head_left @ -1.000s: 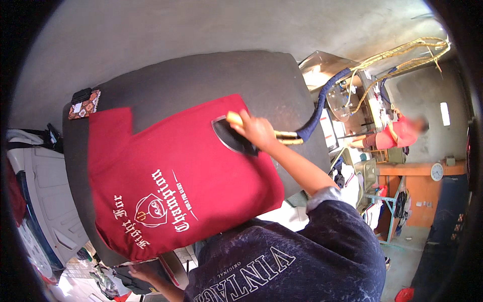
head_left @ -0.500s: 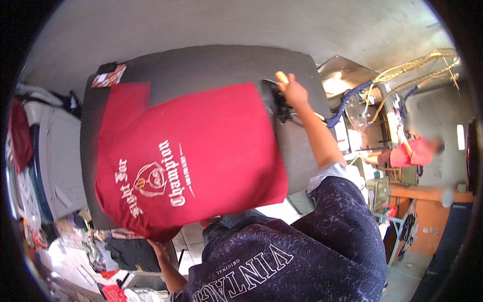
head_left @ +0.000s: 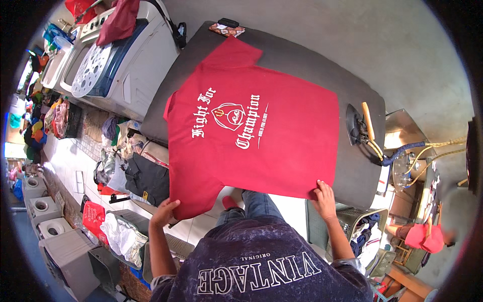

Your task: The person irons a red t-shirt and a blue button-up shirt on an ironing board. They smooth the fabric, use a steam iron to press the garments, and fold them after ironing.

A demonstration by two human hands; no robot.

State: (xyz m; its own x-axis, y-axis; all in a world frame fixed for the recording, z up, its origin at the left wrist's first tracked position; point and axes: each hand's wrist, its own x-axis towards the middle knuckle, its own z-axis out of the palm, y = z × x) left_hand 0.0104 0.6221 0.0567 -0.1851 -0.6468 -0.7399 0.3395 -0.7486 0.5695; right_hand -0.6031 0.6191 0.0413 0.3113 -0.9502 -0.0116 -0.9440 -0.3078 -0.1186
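Note:
A red T-shirt [head_left: 297, 136] with a white print lies spread over the dark grey padded ironing table [head_left: 302, 55], its near sleeve and hem hanging past the front edge. My left hand [head_left: 163, 214] pinches the near sleeve's edge at the lower left. At the hem's near corner, on the right, my right hand [head_left: 324, 200] grips the cloth between thumb and fingers. Beyond that hand an iron [head_left: 356, 126] with a yellow handle rests at the table's right end, clear of the shirt, its cords running off to the right.
A patterned item [head_left: 227, 30] sits at the table's far corner. Left stands a washing machine [head_left: 133, 65]. Folded dark clothes [head_left: 146, 173] lie beside the shirt's sleeve. A laundry basket [head_left: 354, 216] stands at my right. Farther right is a person in red [head_left: 425, 239].
My right hand has let go of the iron, now standing at the table's right end, and has come down to the shirt's hem. The view has turned, showing more of the left side.

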